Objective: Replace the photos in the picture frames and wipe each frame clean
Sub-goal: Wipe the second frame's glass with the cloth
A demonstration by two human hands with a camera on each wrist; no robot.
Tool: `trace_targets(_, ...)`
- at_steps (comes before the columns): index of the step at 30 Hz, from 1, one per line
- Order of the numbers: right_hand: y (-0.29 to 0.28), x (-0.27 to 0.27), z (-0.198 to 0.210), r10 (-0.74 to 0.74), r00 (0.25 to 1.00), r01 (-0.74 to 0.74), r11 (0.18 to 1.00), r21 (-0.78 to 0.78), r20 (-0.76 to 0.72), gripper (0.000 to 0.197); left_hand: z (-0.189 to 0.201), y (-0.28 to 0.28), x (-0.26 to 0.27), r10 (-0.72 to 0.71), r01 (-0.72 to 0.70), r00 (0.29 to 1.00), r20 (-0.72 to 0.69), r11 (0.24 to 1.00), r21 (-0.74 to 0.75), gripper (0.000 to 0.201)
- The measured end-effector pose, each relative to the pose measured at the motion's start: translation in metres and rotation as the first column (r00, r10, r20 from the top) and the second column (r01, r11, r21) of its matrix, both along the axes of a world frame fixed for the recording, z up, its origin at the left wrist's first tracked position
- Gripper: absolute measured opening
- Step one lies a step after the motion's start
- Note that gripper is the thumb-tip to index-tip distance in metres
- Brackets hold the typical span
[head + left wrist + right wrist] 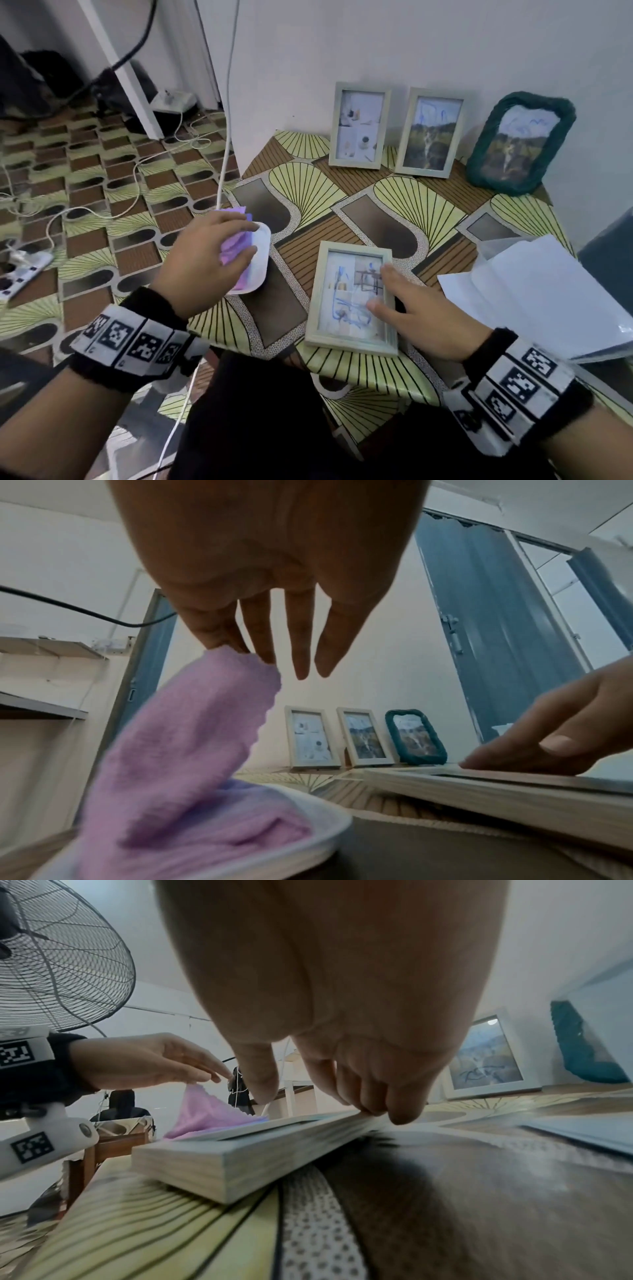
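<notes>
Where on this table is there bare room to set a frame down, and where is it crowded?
Bare tablecloth lies between the three standing frames at the wall and the flat frame. A narrower strip runs between that frame and the white dish. The right side is crowded by the stacked sheets; both hands take up the front.

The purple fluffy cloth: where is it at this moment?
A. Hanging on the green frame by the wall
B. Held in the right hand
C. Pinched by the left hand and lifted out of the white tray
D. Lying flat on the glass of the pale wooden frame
C: the left hand pinches one corner of the purple fluffy cloth, while the cloth's lower part lies in the white tray beside the pale wooden frame.
</notes>
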State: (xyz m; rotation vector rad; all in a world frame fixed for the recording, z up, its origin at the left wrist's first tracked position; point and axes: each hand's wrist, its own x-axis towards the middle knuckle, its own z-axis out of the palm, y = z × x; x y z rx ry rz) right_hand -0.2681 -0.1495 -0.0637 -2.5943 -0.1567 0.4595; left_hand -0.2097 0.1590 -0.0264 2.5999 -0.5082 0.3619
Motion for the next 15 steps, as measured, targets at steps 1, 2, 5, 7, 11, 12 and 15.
trace_targets(1,0.002,0.002,-0.001,0.018,1.000,-0.018,1.000,-0.005,-0.002,0.078,0.001,0.005,0.001,0.003,-0.003,1.000,0.026,1.000,0.007,0.032)
trace_targets(2,0.005,0.004,-0.001,0.036,0.999,-0.036,0.999,-0.011,-0.007,0.079,0.001,0.010,0.001,0.009,-0.010,0.999,0.049,1.000,0.017,0.033)
trace_targets(5,0.012,0.012,0.002,0.073,0.997,-0.074,0.997,-0.034,-0.022,0.079,-0.004,0.023,0.005,0.056,-0.057,0.998,0.013,0.994,0.091,0.055)
trace_targets(7,0.019,0.017,0.004,0.095,0.995,-0.096,0.994,-0.050,-0.024,0.079,-0.008,0.028,0.008,0.099,-0.083,0.990,-0.100,0.984,0.156,0.074)
trace_targets(11,0.030,0.023,0.006,0.119,0.992,-0.122,0.989,-0.079,-0.037,0.078,-0.018,0.028,0.015,0.106,-0.024,0.933,-0.344,0.972,0.233,0.092)
trace_targets(12,0.032,0.024,0.007,0.122,0.992,-0.125,0.988,-0.088,-0.039,0.079,-0.020,0.028,0.018,0.085,0.019,0.924,-0.372,0.964,0.266,0.088)
trace_targets(15,0.034,0.029,0.007,0.107,0.993,-0.110,0.990,-0.089,-0.040,0.078,-0.024,0.025,0.028,0.039,0.181,0.887,-0.459,0.887,0.426,0.082)
